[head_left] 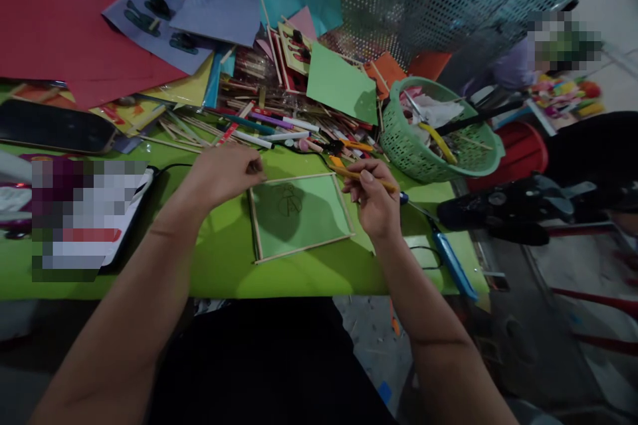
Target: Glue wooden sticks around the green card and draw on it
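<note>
A green paper sheet (319,212) edged with thin wooden sticks lies before me, with a dark round line drawing (290,202) near its top middle. My left hand (226,172) is at the upper left corner of this framed sheet, fingers curled together; whatever they may pinch is hidden. On the other side, my right hand (375,202) grips a slim yellow-brown pencil-like stick (351,174) between thumb and fingers, above the sheet's upper right corner. A blue-handled tool (452,265) with a cord lies right of that hand.
Markers (279,123) and loose wooden sticks crowd the back of the green table (224,272). A green basket (423,156) holds scraps and tools. A phone (54,126) and coloured paper (80,33) lie left. A black jointed stand (498,206) juts in from the right.
</note>
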Tool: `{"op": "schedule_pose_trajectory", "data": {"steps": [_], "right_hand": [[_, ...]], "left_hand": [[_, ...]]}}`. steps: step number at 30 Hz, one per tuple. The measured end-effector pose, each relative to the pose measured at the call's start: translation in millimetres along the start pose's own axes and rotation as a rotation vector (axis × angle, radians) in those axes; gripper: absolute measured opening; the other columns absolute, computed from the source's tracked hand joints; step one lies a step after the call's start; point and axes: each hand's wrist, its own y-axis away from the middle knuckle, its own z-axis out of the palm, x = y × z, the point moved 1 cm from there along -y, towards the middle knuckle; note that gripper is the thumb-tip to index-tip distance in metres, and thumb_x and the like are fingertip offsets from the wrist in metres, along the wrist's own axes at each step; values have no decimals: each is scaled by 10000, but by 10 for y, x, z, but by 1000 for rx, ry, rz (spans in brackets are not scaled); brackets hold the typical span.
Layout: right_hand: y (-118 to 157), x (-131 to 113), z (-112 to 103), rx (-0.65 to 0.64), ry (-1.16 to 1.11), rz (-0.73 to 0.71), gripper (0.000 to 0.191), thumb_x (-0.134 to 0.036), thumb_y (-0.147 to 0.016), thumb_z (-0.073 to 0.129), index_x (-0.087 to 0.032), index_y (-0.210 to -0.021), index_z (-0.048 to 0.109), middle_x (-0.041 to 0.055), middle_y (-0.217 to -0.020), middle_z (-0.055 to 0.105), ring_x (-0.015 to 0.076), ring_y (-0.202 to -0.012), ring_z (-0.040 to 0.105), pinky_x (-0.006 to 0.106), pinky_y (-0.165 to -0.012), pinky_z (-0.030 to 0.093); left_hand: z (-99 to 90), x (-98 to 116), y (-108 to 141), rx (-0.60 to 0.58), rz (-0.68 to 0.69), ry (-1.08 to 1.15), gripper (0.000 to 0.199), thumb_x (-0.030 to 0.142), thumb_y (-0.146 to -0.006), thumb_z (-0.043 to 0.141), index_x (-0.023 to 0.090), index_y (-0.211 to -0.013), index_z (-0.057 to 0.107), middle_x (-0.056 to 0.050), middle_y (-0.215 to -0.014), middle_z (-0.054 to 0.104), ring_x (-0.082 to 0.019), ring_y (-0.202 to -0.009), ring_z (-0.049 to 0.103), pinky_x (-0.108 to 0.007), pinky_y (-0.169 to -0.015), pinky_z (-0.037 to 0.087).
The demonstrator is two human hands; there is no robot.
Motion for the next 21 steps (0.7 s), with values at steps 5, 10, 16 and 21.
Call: {"op": "schedule_pose_trajectory", "data": {"steps": [5, 10, 16, 21], "right_hand": [[24, -44, -41, -20, -11, 6, 255, -511, -909, 696, -266, -982, 711, 14, -812, 666, 140, -628, 566, 284, -548, 438], [95, -91, -27, -40, 3, 13, 283, -530, -909, 692, -260, -988, 723, 26, -834, 676, 146, -632, 562, 294, -544, 436], [127, -64, 12, -113, -76, 6, 208, -440, -942, 692, -250, -1004, 751, 12, -848, 691, 126, -655, 569, 268, -577, 455], [133, -60, 22, -140, -88, 17, 177, -402, -952, 689, -252, -1020, 755, 5, -850, 695, 120, -645, 552, 273, -613, 469]], "left_hand": [[106, 1, -43, -54, 54, -76, 161, 317, -842, 629, 216, -923, 724, -52, -948, 754, -227, -890, 647, -292, -726, 408], [143, 23, -41, -13, 83, -109, 150, 256, -861, 574, 199, -893, 709, -85, -966, 733, -262, -952, 649, -329, -772, 430], [131, 70, -41, -12, 25, -96, 184, 285, -902, 551, 199, -948, 707, -96, -990, 735, -260, -946, 660, -335, -768, 451], [121, 81, -56, -49, -15, -33, 177, 269, -886, 578, 194, -963, 718, -83, -984, 746, -236, -882, 673, -317, -750, 449]]}}
